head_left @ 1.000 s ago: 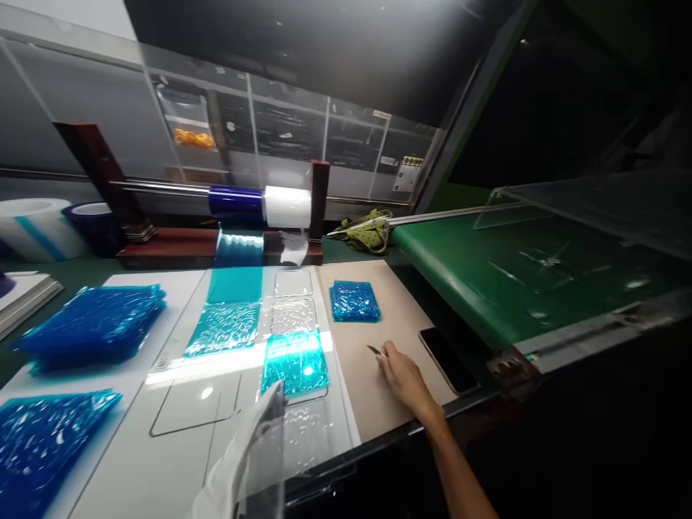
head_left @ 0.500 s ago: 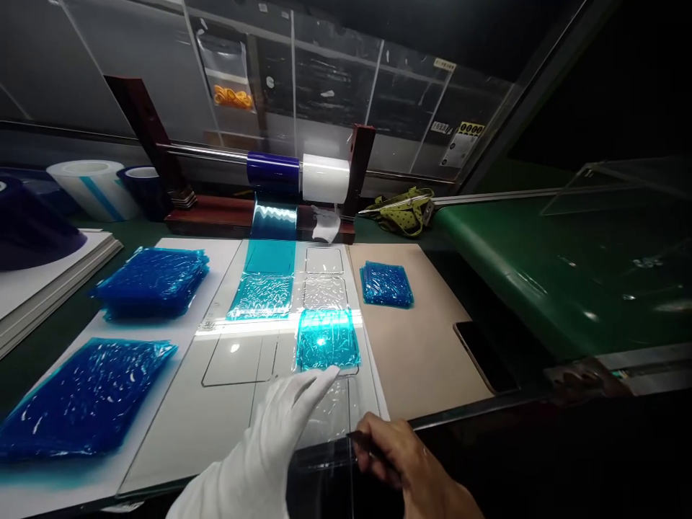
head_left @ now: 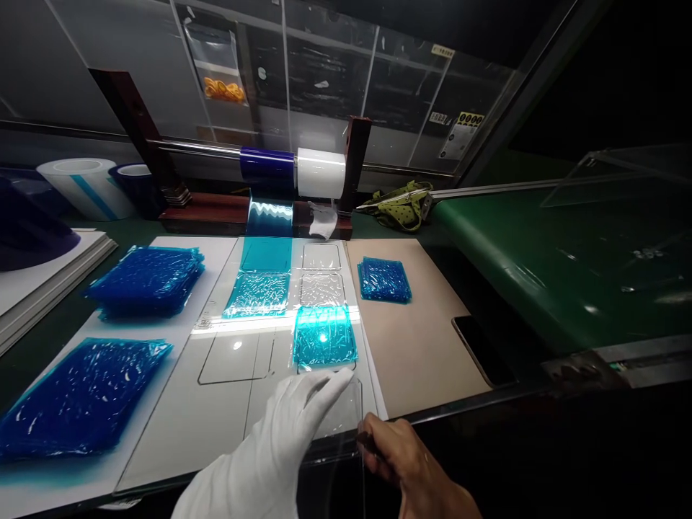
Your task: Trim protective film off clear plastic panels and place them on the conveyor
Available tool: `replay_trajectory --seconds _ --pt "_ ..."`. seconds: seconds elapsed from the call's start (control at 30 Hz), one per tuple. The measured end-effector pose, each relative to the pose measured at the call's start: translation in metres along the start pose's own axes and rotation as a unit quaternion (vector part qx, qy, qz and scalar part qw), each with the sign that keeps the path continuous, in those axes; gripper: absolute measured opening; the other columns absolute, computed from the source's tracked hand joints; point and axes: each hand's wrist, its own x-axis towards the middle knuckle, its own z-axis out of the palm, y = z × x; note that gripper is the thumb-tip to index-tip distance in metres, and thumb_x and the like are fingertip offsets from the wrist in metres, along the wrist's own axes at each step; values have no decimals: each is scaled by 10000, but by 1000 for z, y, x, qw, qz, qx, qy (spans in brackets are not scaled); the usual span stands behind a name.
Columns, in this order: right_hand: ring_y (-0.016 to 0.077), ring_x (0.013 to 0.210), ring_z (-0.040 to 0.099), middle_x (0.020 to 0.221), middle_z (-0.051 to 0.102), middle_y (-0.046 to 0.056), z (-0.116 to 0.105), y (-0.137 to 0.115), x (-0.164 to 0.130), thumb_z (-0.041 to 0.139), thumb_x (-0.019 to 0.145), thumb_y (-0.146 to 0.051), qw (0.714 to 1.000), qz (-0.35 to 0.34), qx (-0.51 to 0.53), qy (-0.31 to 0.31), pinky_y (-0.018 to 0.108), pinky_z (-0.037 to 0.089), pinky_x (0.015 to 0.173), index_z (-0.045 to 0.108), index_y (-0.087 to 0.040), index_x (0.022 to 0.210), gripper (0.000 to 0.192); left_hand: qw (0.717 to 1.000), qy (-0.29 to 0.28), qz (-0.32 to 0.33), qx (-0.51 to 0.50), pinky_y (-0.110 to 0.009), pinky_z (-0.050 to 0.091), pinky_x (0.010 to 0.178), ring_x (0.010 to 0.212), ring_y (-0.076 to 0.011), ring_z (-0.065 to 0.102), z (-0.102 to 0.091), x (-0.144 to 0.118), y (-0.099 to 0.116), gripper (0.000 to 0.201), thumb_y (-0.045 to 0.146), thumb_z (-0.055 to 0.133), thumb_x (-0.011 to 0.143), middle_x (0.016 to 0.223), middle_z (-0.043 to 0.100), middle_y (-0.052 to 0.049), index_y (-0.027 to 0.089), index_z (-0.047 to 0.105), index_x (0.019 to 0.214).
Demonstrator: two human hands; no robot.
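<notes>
My left hand [head_left: 295, 414], in a white glove, is over the near edge of the glass sheet [head_left: 178, 425]. Its thumb and fingers grip a clear panel [head_left: 346, 407] with rounded corners, which extends past the near edge. Much of that panel is hidden by the glove. Close by on the right, my bare right hand [head_left: 400, 458] is closed around a small dark tool [head_left: 369, 441] at the panel's right edge; the tool's kind is unclear. Just beyond my left fingertips lies a blue film piece [head_left: 324, 337], with clear film [head_left: 323, 288] behind it.
Blue film hangs from a dark blue roll [head_left: 267, 170] beside a white roll [head_left: 321, 173] on a wooden stand [head_left: 205, 216]. Blue film stacks [head_left: 145, 280] lie left, a smaller stack [head_left: 383, 280] right. A phone [head_left: 483, 351] rests near the edge, a green pouch [head_left: 403, 205] behind.
My right hand and the dark tool have shifted slightly right relative to the table. The clear panel and my left fingertips have also moved a little to the right.
</notes>
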Motion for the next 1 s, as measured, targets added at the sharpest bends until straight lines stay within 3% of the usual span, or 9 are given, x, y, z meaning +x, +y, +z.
replay_trajectory --seconds 0.17,0.43,0.6,0.7,0.8,0.9,1.0 --pt "134 656 476 719 525 -11 9 19 -5 739 590 -695 999 -19 14 39 187 392 489 479 -231 733 551 1000 -20 20 14 -368 498 991 1118 -204 612 2 4 0 513 135 424 895 1217 645 9 398 504 1328" --pt "114 577 458 634 501 -26 3 36 -7 678 611 -756 996 -74 21 35 185 357 455 482 -224 686 572 998 -66 4 -22 -386 534 919 1007 -213 663 15 21 3 440 178 342 912 1068 693 -1 348 594 1230" --pt "102 535 429 611 469 -36 9 44 -6 623 639 -791 994 -96 43 41 199 333 449 481 -217 672 592 996 -92 2 -6 -373 554 855 965 -231 671 23 27 1 389 193 450 861 966 706 -16 306 614 1195" --pt "105 514 419 598 446 -28 12 48 -12 423 795 -786 987 -108 69 99 216 335 454 467 -217 665 586 998 -61 19 30 -382 531 886 1015 -237 654 19 24 0 524 168 497 804 1098 680 -45 303 518 1309" --pt "117 499 417 599 436 -22 -1 54 -14 312 892 -702 965 -118 59 228 241 352 467 472 -222 716 536 996 -19 38 80 -442 485 931 1097 -301 604 5 18 5 761 273 613 700 1245 595 -108 281 368 1421" --pt "150 578 511 721 543 14 -31 74 2 467 871 -602 942 -66 -78 320 263 430 525 534 -207 927 404 995 -5 35 98 -495 447 943 1142 -370 544 -7 13 15 1176 406 721 491 1301 512 -164 240 132 1495" --pt "192 725 605 862 624 54 -60 108 35 402 926 -380 920 26 -241 309 303 480 632 575 -200 1045 276 989 30 -25 143 -533 423 934 1128 -384 534 -10 13 25 1258 450 723 439 1278 504 -183 221 70 1490"
